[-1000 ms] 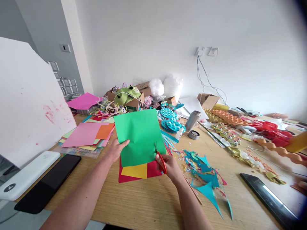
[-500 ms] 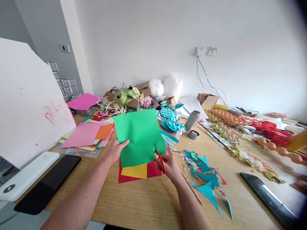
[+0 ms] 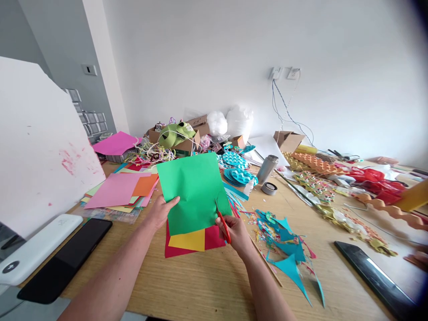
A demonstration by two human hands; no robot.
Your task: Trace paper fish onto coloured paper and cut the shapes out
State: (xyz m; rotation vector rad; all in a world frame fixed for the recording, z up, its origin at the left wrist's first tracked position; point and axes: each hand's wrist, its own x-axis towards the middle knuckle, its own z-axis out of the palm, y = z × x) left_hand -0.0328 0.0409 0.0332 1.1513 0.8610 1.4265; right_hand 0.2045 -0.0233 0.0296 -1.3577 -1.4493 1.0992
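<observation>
A green sheet of paper (image 3: 194,191) is held up above the table, tilted toward me. My left hand (image 3: 163,211) pinches its left edge, thumb on the front and fingers behind. In my right hand (image 3: 234,229) is a pair of scissors (image 3: 225,231) with red handles. The scissor blades lie at the sheet's lower right part; whether they cut into it I cannot tell clearly. Beneath the green sheet, a yellow paper piece (image 3: 190,240) rests on a red sheet (image 3: 174,250) on the wooden table (image 3: 187,285).
Stacked coloured papers (image 3: 113,189) lie at left, near a black phone (image 3: 67,258) and a white power bank (image 3: 40,249). Blue paper scraps (image 3: 290,267) and a thin stick (image 3: 267,263) are at right. Behind stand a metal bottle (image 3: 267,169) and tape roll (image 3: 269,188). Another phone (image 3: 371,276) lies far right.
The view has shifted very slightly. Both hands, the green sheet and the scissors keep nearly the same position.
</observation>
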